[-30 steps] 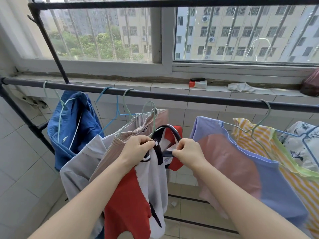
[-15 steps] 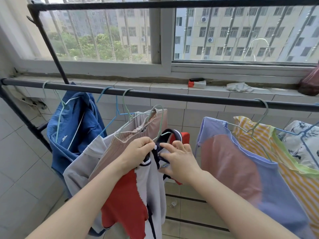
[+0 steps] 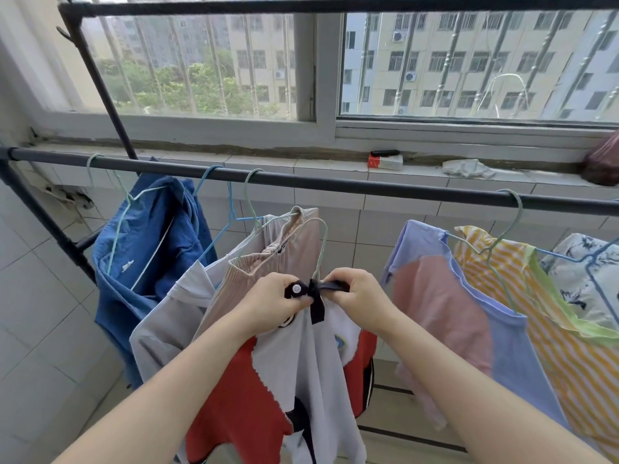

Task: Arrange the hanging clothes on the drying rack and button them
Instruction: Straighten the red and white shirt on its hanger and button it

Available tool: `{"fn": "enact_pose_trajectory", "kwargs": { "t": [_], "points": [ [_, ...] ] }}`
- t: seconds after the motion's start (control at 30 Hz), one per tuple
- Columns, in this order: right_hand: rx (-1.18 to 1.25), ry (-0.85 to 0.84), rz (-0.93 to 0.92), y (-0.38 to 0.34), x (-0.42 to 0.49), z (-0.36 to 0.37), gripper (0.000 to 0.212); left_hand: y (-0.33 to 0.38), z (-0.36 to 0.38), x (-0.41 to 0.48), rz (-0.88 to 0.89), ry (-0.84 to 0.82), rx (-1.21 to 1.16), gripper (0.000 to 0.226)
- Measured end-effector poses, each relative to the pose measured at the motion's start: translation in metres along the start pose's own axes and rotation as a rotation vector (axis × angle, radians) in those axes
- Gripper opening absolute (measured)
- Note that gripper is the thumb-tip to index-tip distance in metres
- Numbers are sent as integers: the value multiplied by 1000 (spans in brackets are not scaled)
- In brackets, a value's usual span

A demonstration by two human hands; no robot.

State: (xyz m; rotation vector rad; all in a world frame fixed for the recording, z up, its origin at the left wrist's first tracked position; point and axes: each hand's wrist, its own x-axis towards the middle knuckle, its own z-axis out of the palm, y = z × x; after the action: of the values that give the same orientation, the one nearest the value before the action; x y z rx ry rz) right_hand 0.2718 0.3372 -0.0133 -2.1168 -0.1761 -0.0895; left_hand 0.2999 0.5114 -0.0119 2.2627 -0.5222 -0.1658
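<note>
Head view. We see the left hand [image 3: 278,296] pinching the dark collar tab that carries a white button [image 3: 296,289], while the right hand [image 3: 361,296] pinches the opposite collar strip [image 3: 331,285] of the red-and-white shirt [image 3: 301,363]; the two ends meet between the hands. Behind, we note the drying rack rail [image 3: 335,184], with a blue garment [image 3: 150,256] hung at left, a pink ribbed garment [image 3: 278,259] just behind the shirt, and a lavender shirt [image 3: 452,313] and a yellow striped garment [image 3: 552,313] at right.
</note>
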Motion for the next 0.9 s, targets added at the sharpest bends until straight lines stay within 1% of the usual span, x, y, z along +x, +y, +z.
{"fn": "enact_pose_trajectory", "kwargs": {
  "t": [0.07,0.17,0.23,0.37,0.47,0.6,0.7,0.77,0.83,0.9],
  "points": [
    [45,43,-15,2,-1,1,18,2,3,0,-33,-5,-64,27],
    [-38,187,-89,3,-3,5,13,2,6,-2,-134,-4,-286,28],
    [-87,254,-135,3,-3,8,13,5,6,-3,-184,-22,-403,26],
    [-99,315,-162,3,-4,12,14,14,8,-1,-177,5,-414,24],
    [-74,333,-174,2,-4,14,14,16,10,2,-194,95,-392,24],
    [-111,310,-228,1,-4,13,13,12,14,4,-198,202,-431,24],
    [-174,320,-251,3,-3,11,11,11,16,3,-137,289,-363,27],
    [-200,354,-266,3,-3,13,10,12,17,1,-45,349,-204,28],
    [-224,404,-279,3,-4,17,10,13,19,-3,47,399,-4,20],
    [-275,480,-267,4,-7,22,10,15,21,-6,88,444,147,11]
  ]
}}
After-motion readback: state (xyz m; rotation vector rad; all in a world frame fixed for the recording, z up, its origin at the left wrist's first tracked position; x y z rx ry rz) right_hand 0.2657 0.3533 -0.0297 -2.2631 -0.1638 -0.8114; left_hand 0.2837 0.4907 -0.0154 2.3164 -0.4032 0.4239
